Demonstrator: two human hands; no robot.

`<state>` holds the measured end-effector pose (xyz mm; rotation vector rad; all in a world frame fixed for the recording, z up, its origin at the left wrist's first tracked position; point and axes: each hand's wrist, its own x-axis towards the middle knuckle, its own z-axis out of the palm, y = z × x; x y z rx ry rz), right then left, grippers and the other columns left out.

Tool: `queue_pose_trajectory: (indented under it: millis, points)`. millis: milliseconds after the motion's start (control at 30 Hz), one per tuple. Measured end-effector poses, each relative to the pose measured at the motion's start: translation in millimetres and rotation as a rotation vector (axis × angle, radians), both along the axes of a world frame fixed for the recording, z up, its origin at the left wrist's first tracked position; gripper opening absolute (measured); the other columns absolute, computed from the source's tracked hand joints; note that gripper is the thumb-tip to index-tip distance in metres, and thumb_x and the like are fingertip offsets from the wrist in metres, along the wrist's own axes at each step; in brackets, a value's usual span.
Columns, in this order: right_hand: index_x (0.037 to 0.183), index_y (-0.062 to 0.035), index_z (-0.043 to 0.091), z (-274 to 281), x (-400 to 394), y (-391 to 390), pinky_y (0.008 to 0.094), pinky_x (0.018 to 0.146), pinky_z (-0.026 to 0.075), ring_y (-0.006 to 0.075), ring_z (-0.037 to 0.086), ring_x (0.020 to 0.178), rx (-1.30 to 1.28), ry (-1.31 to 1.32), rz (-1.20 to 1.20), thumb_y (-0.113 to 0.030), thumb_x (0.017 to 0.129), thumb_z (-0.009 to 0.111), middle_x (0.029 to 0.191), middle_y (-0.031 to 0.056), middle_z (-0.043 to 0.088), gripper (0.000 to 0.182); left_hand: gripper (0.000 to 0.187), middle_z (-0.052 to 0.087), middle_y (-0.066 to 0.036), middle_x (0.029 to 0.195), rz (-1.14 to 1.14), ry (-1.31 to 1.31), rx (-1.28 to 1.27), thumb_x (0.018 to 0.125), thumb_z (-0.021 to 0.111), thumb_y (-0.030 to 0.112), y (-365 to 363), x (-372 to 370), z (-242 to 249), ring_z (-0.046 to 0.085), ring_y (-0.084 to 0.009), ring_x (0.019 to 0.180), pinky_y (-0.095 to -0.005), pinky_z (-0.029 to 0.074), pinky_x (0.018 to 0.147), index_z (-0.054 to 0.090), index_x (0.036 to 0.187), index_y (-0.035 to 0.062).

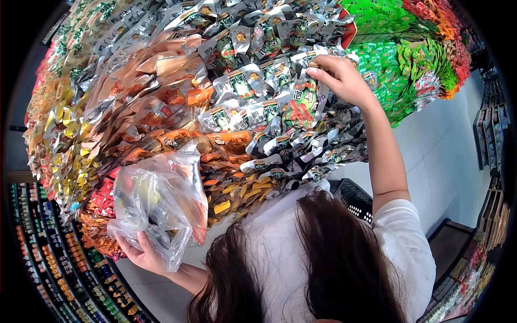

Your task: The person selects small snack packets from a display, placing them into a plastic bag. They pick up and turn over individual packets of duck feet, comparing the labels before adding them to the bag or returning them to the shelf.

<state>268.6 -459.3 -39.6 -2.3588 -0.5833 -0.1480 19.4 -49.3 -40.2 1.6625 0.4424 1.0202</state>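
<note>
My left hand [142,253] is closed on a clear plastic bag [161,188], held up at the lower left in front of the display. Some coloured packets show dimly through its wrinkled film. At the upper middle, my right hand [344,79] pinches the top of a grey snack packet [304,102] printed with green and red pictures. That packet hangs upright against many similar grey packets [237,86]. My right thumb and fingertips are at its upper edge; part of the grip is hidden behind the hand.
Orange-brown packets [151,97] fill the display's left part, and green packets [382,75] its right. A black plastic basket [353,199] is close to my body. Shelves of small goods [70,258] stand at the lower left. Pale floor tiles [431,145] lie to the right.
</note>
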Motion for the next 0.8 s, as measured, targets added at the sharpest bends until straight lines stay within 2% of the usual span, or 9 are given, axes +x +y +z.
queue_pose_trajectory:
  millis: [133,233,267,367,467,567,667,733,800]
  points:
    - [0.087,0.0031,0.059,4.5,-10.1,1.0,0.0297,0.061,0.041,0.0174,0.051,0.066,0.138,-0.026,0.026,-0.026,0.080,0.063,0.074,0.0083,0.055,0.031,0.053,0.044,-0.017,0.126,-0.004,0.003,0.006,0.083,0.058,0.005,2.3,-0.4,-1.6,0.048,-0.0211,0.109,-0.0312,0.037,0.093,0.034,0.129,-0.0052]
    - [0.082,0.0018,0.059,17.6,-26.9,-1.1,0.0277,0.064,0.043,0.0166,0.053,0.071,0.086,-0.017,0.205,-0.022,0.073,0.070,0.076,0.0072,0.057,0.027,0.052,0.044,-0.016,0.127,0.000,0.025,0.010,0.084,0.057,0.004,1.5,-1.7,0.0,0.048,-0.0212,0.109,-0.0310,0.037,0.093,0.034,0.130,-0.0052]
    - [0.081,0.0016,0.059,20.3,-32.7,-0.4,0.0295,0.066,0.043,0.0195,0.055,0.073,0.070,-0.007,0.267,-0.020,0.071,0.071,0.077,0.0078,0.058,0.027,0.052,0.044,-0.016,0.127,0.005,0.023,0.009,0.084,0.057,0.004,1.1,-1.9,0.8,0.048,-0.0212,0.109,-0.0310,0.037,0.093,0.034,0.130,-0.0052]
    - [0.079,0.0007,0.060,14.3,-46.5,0.9,0.0351,0.068,0.045,0.0280,0.058,0.076,-0.105,0.009,0.295,-0.019,0.067,0.072,0.078,0.0118,0.060,0.026,0.057,0.041,-0.021,0.128,0.033,0.044,0.028,0.080,0.057,0.002,-0.9,0.1,2.7,0.046,-0.0247,0.112,-0.0340,0.037,0.095,0.032,0.130,-0.0071]
    - [0.082,-0.0013,0.063,17.4,-56.1,0.6,0.0356,0.070,0.046,0.0287,0.058,0.076,-0.184,0.033,0.341,-0.021,0.067,0.071,0.079,0.0121,0.061,0.026,0.057,0.041,-0.020,0.128,0.023,0.044,0.023,0.080,0.057,0.002,-1.4,0.4,3.8,0.046,-0.0243,0.112,-0.0338,0.036,0.095,0.032,0.130,-0.0076]
    - [0.083,-0.0028,0.064,24.8,-63.1,0.7,0.0370,0.073,0.045,0.0285,0.058,0.078,-0.284,0.008,0.324,-0.023,0.065,0.072,0.079,0.0112,0.062,0.028,0.052,0.042,-0.016,0.129,-0.032,0.050,0.067,0.084,0.055,0.002,3.5,-1.1,2.1,0.046,-0.0206,0.111,-0.0313,0.037,0.094,0.033,0.131,-0.0048]
    - [0.084,-0.0035,0.064,25.9,-65.8,-0.1,0.0376,0.079,0.042,0.0279,0.057,0.084,-0.325,0.003,0.355,-0.026,0.064,0.072,0.082,0.0100,0.062,0.031,0.055,0.041,-0.015,0.130,-0.067,0.094,0.128,0.082,0.058,0.002,5.5,-2.6,1.5,0.045,-0.0206,0.112,-0.0314,0.035,0.095,0.033,0.131,-0.0046]
    - [0.084,-0.0037,0.064,25.1,-66.4,-0.6,0.0375,0.081,0.041,0.0277,0.057,0.087,-0.323,0.012,0.373,-0.027,0.063,0.073,0.083,0.0095,0.062,0.032,0.068,0.041,-0.016,0.130,-0.075,0.122,0.117,0.075,0.068,0.012,3.9,-0.8,4.0,0.043,-0.0229,0.115,-0.0341,0.032,0.098,0.033,0.130,-0.0068]
    - [0.085,-0.0039,0.064,25.0,-67.2,-0.1,0.0374,0.083,0.040,0.0274,0.056,0.089,-0.321,0.023,0.390,-0.028,0.063,0.073,0.085,0.0089,0.062,0.034,0.071,0.040,-0.017,0.131,-0.059,0.135,0.142,0.072,0.070,0.008,5.2,-2.2,3.1,0.042,-0.0225,0.116,-0.0332,0.032,0.098,0.032,0.131,-0.0064]
